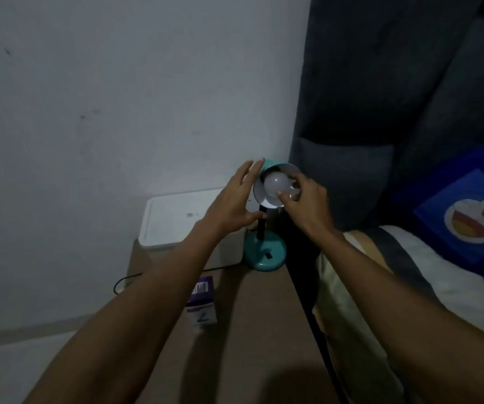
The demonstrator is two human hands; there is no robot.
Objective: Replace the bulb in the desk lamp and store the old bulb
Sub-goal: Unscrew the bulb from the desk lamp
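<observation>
A teal desk lamp stands at the back of a brown bedside table point(252, 330), its round base point(265, 253) beside the wall and its shade point(286, 170) tipped towards me. A white bulb point(275, 185) sits inside the shade. My right hand point(305, 202) grips the bulb with fingertips at its lower right side. My left hand point(235, 199) lies against the left outside of the shade, fingers spread and thumb near the black neck point(260, 228). A purple and white bulb box point(201, 301) lies on the table nearer to me.
A white box-shaped device point(173, 220) stands left of the lamp against the wall, with a black cable point(124, 282) hanging off the table's left edge. A bed with a blue cartoon pillow point(468, 217) and a dark headboard is at the right.
</observation>
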